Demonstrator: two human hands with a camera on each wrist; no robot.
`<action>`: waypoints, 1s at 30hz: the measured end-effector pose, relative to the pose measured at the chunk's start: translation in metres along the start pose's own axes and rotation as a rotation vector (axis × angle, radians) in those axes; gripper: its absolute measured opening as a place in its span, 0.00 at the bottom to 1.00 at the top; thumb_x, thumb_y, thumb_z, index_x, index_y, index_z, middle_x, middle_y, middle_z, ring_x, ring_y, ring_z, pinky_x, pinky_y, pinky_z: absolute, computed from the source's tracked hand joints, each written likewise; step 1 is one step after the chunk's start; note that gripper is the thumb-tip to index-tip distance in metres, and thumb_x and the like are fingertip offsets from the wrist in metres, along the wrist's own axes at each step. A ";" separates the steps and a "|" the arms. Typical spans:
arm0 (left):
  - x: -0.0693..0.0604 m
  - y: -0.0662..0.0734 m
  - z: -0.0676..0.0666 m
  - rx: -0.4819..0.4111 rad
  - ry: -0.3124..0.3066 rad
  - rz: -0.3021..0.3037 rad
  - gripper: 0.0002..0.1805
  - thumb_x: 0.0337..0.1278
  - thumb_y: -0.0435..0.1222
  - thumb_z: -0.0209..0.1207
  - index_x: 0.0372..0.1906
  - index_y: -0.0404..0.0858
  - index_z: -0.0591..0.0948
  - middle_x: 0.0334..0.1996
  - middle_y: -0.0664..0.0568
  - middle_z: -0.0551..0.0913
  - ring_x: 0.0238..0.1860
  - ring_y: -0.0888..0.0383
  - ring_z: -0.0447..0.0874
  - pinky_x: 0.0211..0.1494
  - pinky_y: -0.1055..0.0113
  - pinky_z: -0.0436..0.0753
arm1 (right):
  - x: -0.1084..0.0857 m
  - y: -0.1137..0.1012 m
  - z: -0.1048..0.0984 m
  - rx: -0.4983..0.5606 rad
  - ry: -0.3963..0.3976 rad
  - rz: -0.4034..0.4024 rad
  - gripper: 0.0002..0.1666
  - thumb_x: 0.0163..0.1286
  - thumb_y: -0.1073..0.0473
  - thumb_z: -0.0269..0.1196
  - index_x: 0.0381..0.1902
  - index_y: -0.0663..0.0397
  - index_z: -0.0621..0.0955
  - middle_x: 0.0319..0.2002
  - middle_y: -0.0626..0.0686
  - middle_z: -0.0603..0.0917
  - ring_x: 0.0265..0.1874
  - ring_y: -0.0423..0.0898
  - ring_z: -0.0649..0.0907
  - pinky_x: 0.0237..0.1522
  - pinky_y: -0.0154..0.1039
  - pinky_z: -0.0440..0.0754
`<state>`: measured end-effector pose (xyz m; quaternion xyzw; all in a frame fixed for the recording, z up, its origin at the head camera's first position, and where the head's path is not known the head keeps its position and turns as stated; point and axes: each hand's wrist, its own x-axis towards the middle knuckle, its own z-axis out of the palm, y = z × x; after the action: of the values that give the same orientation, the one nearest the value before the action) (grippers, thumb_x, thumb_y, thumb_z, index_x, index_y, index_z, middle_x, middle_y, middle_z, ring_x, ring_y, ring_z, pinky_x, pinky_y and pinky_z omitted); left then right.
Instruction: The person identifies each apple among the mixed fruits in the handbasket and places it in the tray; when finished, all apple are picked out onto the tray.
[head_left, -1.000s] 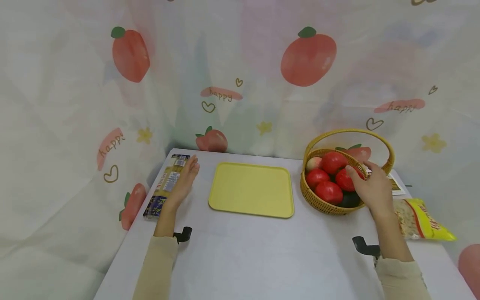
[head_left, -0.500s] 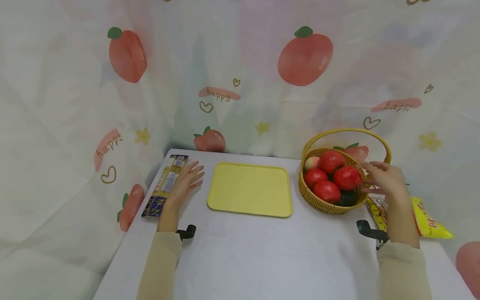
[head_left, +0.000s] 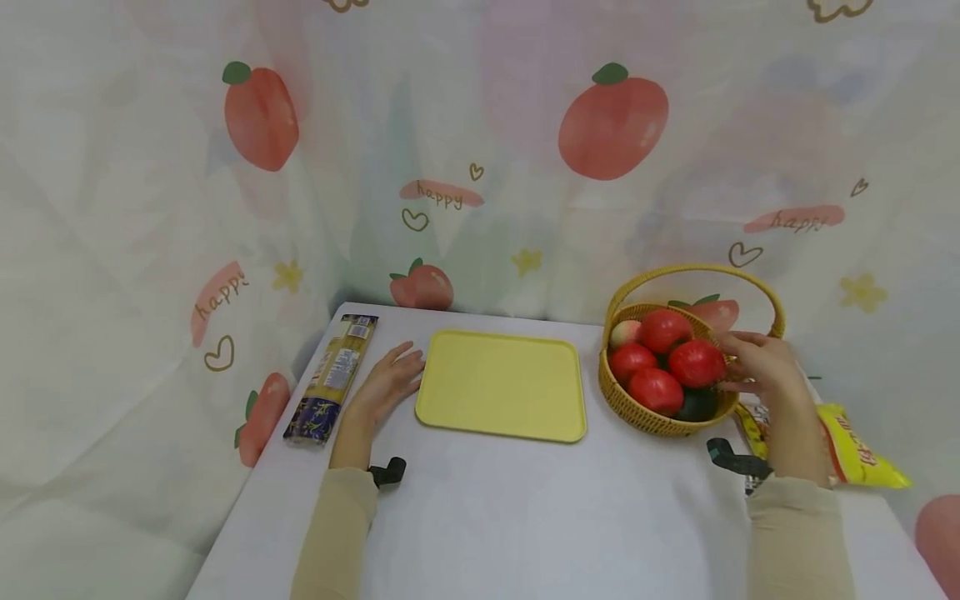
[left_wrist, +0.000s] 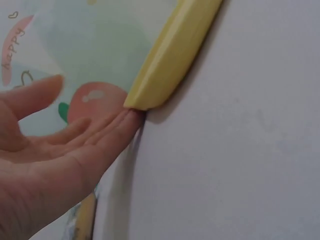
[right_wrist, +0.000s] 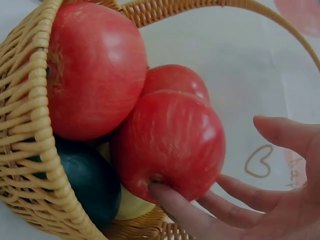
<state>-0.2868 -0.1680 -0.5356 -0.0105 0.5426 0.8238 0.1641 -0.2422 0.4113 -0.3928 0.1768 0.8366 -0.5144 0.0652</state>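
My left hand (head_left: 387, 385) is beside the left edge of a yellow tray (head_left: 501, 385). In the left wrist view its fingertips (left_wrist: 134, 116) meet the tray's rim, thumb held apart. My right hand (head_left: 768, 367) is at the right side of a wicker basket (head_left: 651, 418) with an arched handle. The basket holds several red apples, a pale fruit (head_left: 626, 333) and a dark green rounded item (head_left: 696, 406). In the right wrist view the fingers reach beneath one red apple (right_wrist: 170, 142), one fingertip against it; the thumb stands away from the fruit.
A see-through pack of noodles (head_left: 332, 379) with blue ends lies at the table's left edge. Right of the basket is a yellow snack bag (head_left: 862, 446), partly behind my right forearm. A patterned curtain (head_left: 480, 125) hangs behind the white table (head_left: 540, 517).
My right hand has drawn back from over the apples to the basket's right side, fingers spread. My left hand has moved from the noodle pack rightward to the tray.
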 end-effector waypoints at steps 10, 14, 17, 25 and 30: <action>0.007 -0.013 -0.015 0.149 -0.140 0.012 0.47 0.68 0.16 0.50 0.85 0.39 0.44 0.84 0.40 0.49 0.84 0.47 0.46 0.61 0.72 0.78 | 0.013 -0.001 0.016 -0.152 0.120 0.031 0.61 0.71 0.31 0.61 0.80 0.72 0.54 0.71 0.78 0.65 0.49 0.63 0.86 0.41 0.49 0.91; 0.009 -0.015 -0.017 0.151 -0.145 0.001 0.51 0.65 0.15 0.52 0.86 0.43 0.45 0.84 0.43 0.50 0.84 0.49 0.46 0.60 0.72 0.78 | 0.017 0.000 0.023 -0.255 0.189 0.024 0.65 0.67 0.29 0.64 0.78 0.75 0.55 0.69 0.82 0.65 0.37 0.62 0.90 0.34 0.48 0.91; 0.009 -0.017 -0.016 0.148 -0.129 -0.005 0.51 0.63 0.13 0.51 0.86 0.44 0.46 0.84 0.44 0.51 0.84 0.50 0.48 0.61 0.70 0.78 | 0.019 0.002 0.024 -0.257 0.204 0.037 0.67 0.65 0.28 0.65 0.79 0.75 0.54 0.69 0.82 0.65 0.34 0.61 0.91 0.34 0.49 0.91; 0.011 -0.021 -0.012 0.213 -0.036 0.017 0.55 0.53 0.07 0.50 0.85 0.44 0.53 0.81 0.45 0.60 0.81 0.50 0.56 0.69 0.63 0.74 | 0.009 0.007 0.016 -0.216 0.128 0.044 0.66 0.67 0.32 0.65 0.81 0.70 0.50 0.73 0.80 0.61 0.64 0.71 0.74 0.52 0.57 0.88; 0.011 -0.020 -0.012 0.227 -0.031 0.022 0.54 0.54 0.08 0.49 0.84 0.44 0.54 0.81 0.44 0.60 0.81 0.49 0.57 0.68 0.61 0.74 | 0.000 0.007 0.011 -0.256 0.053 -0.033 0.59 0.73 0.38 0.61 0.79 0.76 0.49 0.70 0.81 0.62 0.61 0.74 0.74 0.46 0.58 0.90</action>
<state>-0.2933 -0.1691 -0.5602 0.0271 0.6297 0.7589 0.1635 -0.2404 0.4044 -0.4041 0.1666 0.8996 -0.3997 0.0567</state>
